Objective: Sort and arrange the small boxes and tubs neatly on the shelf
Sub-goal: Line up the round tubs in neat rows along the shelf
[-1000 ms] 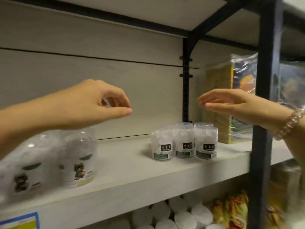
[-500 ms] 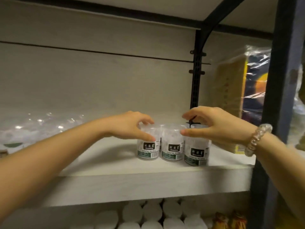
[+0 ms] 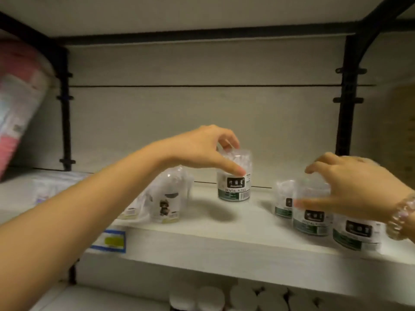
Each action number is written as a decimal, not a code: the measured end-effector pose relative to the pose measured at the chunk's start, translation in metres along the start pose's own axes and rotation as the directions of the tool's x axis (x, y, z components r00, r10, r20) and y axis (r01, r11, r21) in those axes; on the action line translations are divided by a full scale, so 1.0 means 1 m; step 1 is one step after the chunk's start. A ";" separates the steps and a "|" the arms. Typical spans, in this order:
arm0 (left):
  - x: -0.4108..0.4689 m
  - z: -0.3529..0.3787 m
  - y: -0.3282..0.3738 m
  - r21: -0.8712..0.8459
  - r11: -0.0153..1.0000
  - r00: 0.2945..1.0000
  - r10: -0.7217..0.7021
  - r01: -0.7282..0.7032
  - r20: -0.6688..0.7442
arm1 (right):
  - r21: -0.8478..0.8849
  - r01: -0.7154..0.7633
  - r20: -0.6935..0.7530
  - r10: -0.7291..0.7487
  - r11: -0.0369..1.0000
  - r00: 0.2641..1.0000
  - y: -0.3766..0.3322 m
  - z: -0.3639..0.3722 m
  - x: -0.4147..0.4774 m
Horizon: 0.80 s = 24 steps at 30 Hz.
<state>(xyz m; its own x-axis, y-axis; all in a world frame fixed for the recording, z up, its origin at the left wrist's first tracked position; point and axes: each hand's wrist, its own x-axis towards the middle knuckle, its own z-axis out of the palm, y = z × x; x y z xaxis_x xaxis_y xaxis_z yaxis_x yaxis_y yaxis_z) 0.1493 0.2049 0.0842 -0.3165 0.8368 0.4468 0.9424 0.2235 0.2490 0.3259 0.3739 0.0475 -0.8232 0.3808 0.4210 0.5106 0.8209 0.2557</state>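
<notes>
On the shelf (image 3: 202,234) mid-level, the left hand (image 3: 202,149) has a floss tub (image 3: 234,176) pinched from above, fingers (image 3: 233,169) wrapped round the clear lid, thumb down the front. Looks lifted just clear of the board, upright, with a shadow under it, though I can't swear it's off the surface. Label reads "DENTAL FLOSS" under a black logo patch I can't make out.

The right hand (image 3: 354,187) is curled over the top of a second tub (image 3: 311,212) in the cluster at the right, three tubs there touching each other near the front edge; whether it's actually gripping or just resting is too blurry to call.

Key bit: the held tub sits well left of that cluster, and just right of some clear bear-sticker tubs (image 3: 168,198). So the left hand is the one nearest that gap. A blue-and-yellow price tag (image 3: 112,241) sits on the shelf lip, unreadable.
</notes>
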 end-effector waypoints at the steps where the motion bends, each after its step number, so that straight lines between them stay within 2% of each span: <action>1: -0.006 -0.005 -0.002 0.036 0.999 1.000 -0.007 0.007 0.007 | -0.005 0.035 -0.069 -0.035 0.999 0.997 -0.006 -0.003 0.000; 4: -0.018 -0.002 -0.011 0.160 0.987 0.998 -0.038 0.028 0.058 | 0.066 0.133 -0.135 -0.124 0.989 0.983 -0.031 -0.013 0.005; 6: -0.024 0.003 -0.017 0.193 0.980 0.993 -0.063 0.043 0.098 | 0.016 0.144 -0.108 -0.141 0.989 0.984 -0.042 -0.014 0.011; 9: -0.029 0.008 -0.026 0.279 0.959 0.984 -0.088 0.043 0.152 | -0.081 0.065 -0.040 -0.068 0.995 0.997 -0.032 -0.008 0.020; 12: -0.029 0.011 -0.032 0.372 0.928 0.987 -0.074 0.017 0.141 | -0.052 -0.010 0.097 0.015 0.999 0.995 -0.009 0.001 0.020; 15: -0.029 0.010 -0.034 0.443 0.896 0.989 -0.065 -0.002 0.136 | -0.015 -0.043 0.156 0.045 0.999 0.987 0.002 0.006 0.017; 20: -0.026 0.006 -0.036 0.463 0.885 0.984 -0.035 -0.049 0.172 | 0.039 -0.094 0.182 0.086 0.995 0.980 -0.002 -0.001 0.013; 24: -0.023 0.003 -0.039 0.450 0.891 0.975 -0.041 -0.063 0.217 | 0.186 -0.040 0.206 0.001 0.982 0.979 -0.008 -0.008 0.008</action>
<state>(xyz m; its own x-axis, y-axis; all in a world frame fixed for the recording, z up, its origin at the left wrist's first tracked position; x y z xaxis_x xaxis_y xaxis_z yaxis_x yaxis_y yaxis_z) 0.1205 0.1784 0.0617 -0.3234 0.9155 0.2393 0.9084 0.3712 -0.1925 0.3172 0.3675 0.0561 -0.8564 0.4608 0.2328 0.4878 0.8699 0.0726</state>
